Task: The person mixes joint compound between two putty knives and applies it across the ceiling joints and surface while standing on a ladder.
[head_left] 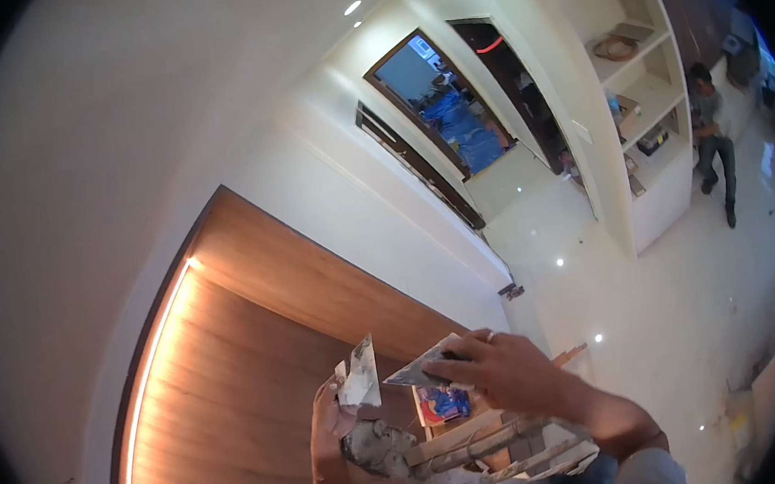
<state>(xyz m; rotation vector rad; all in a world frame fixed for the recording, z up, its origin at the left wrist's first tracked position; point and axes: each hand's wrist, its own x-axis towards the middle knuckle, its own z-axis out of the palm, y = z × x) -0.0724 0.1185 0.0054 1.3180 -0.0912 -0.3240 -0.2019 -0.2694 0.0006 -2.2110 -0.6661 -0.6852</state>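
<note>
My left hand (pixel 327 411) is closed round a flat putty knife (pixel 360 375), whose blade stands upright and is smeared with whitish putty. In my right hand (pixel 518 369) is a second putty knife (pixel 417 366), its wide blade tilted and pointing left at the first one. A small gap separates the two blades. Just below them, a lump of grey-white, putty-caked material (pixel 380 447) sits at the top of a stepladder (pixel 479 446); whether it is in a container I cannot tell.
A wood-panelled recess (pixel 242 374) with a lit strip (pixel 154 364) lies at left. Beyond the ladder stretches a glossy floor (pixel 626 332). White shelves (pixel 636 82) hold several items, and a person (pixel 715 140) is at far right. A blue and red packet (pixel 445 405) lies below my hands.
</note>
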